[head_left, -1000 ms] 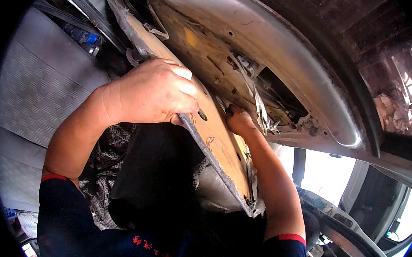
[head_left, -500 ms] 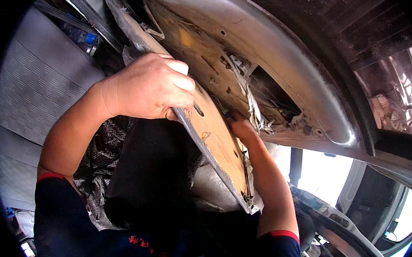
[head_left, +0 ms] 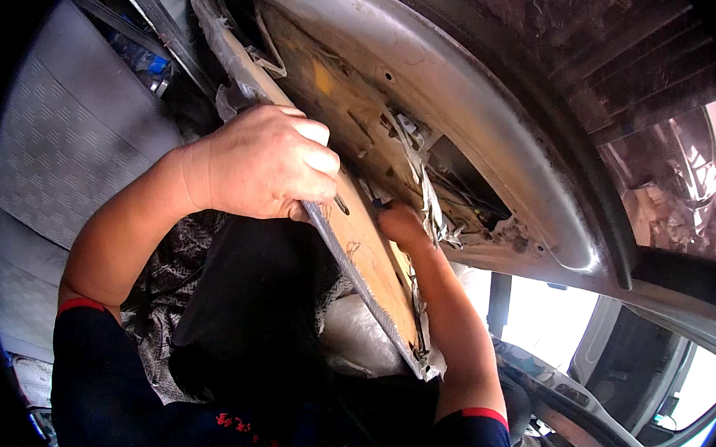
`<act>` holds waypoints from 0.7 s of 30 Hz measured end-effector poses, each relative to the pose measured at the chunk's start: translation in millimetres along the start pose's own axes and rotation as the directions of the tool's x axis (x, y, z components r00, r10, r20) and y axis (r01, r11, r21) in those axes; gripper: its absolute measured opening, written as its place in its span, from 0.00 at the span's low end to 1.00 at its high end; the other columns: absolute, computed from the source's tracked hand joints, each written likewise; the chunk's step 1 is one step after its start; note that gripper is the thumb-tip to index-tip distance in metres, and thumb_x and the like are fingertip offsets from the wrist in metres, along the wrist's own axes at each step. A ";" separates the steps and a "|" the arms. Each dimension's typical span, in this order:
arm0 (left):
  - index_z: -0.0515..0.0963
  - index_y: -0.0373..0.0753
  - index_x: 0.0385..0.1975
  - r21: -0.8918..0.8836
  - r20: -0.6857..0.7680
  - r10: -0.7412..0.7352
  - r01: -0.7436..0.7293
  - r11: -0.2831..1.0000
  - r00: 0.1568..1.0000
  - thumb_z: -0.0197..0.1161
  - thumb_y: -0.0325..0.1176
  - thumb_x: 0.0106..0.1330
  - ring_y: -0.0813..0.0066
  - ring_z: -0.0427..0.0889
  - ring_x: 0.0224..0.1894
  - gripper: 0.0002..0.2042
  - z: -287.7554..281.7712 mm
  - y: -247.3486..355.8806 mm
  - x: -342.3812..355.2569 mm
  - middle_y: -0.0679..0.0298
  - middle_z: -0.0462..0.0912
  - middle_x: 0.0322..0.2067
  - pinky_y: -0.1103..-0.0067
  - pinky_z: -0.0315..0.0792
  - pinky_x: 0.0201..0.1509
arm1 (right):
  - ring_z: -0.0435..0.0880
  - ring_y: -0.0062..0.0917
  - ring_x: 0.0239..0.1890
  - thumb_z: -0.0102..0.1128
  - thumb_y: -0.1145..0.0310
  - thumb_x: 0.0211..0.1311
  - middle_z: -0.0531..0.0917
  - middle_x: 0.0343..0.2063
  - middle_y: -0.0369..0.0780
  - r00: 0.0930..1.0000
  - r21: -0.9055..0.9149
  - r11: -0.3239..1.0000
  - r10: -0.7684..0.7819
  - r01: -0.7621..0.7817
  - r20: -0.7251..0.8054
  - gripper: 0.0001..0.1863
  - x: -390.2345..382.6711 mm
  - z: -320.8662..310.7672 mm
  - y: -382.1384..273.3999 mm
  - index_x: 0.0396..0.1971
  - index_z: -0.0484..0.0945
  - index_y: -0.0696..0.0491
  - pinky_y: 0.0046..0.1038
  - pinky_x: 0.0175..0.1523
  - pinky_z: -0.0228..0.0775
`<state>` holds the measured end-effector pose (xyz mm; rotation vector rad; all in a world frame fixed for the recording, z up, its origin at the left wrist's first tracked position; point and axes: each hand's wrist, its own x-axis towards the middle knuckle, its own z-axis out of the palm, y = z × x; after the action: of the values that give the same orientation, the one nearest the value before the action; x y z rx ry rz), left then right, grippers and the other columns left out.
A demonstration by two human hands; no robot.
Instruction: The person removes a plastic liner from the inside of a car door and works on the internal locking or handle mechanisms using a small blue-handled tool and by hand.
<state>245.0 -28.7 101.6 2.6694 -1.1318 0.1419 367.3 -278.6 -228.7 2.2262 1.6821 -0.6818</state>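
Observation:
My left hand (head_left: 267,163) is wrapped over the upper edge of a car door trim panel (head_left: 372,266), fingers curled round it. The panel stands tilted away from the metal door shell (head_left: 496,142), showing a tan backing board with a slot and a grey fabric edge. My right hand (head_left: 402,227) reaches into the gap between panel and door, fingers curled. A small dark piece shows at its fingertips; its kind is hard to make out. Torn silvery sheeting (head_left: 427,183) hangs from the door shell beside that hand.
A grey patterned car seat (head_left: 74,129) is on the left, with a blue-capped bottle (head_left: 155,66) beyond it. The door shell has a dark opening (head_left: 469,177). Below the panel lies a clear plastic-wrapped bundle (head_left: 362,336). A door frame (head_left: 587,397) stands at the right.
My right hand has shifted slightly left and deeper behind the panel, showing the small dark piece more. My left hand keeps its grip on the panel's edge. The whole view has moved a little.

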 end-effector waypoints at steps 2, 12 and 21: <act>0.80 0.46 0.26 0.011 -0.001 -0.048 0.048 0.999 0.999 0.68 0.44 0.54 0.68 0.79 0.36 0.10 2.4 -0.8 -17.9 0.72 0.80 0.30 0.70 0.73 0.39 | 0.87 0.40 0.36 0.52 0.64 0.59 0.87 0.38 0.53 0.949 0.493 0.813 0.297 -0.309 0.105 0.20 -5.8 -72.5 -33.3 0.42 0.83 0.64 0.42 0.41 0.76; 0.80 0.47 0.25 0.010 0.007 -0.032 0.031 0.999 0.999 0.69 0.42 0.51 0.68 0.78 0.36 0.08 0.4 -0.8 -14.9 0.72 0.79 0.28 0.70 0.72 0.40 | 0.87 0.46 0.44 0.59 0.68 0.55 0.85 0.40 0.57 0.859 0.696 0.540 0.456 -0.474 0.232 0.16 12.9 -92.8 -38.5 0.39 0.85 0.63 0.40 0.49 0.79; 0.79 0.48 0.24 -0.061 0.122 0.033 -0.025 0.998 0.992 0.67 0.39 0.53 0.73 0.79 0.40 0.05 0.9 11.8 -27.0 0.73 0.78 0.28 0.73 0.73 0.45 | 0.84 0.46 0.52 0.57 0.63 0.64 0.83 0.53 0.49 0.936 0.291 0.907 0.229 -0.305 0.266 0.19 84.4 -21.2 -48.4 0.52 0.82 0.54 0.41 0.52 0.79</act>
<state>217.7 -18.1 98.0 2.6409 -1.1919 -0.0510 343.6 -184.4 -251.1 2.4237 1.1900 -1.1626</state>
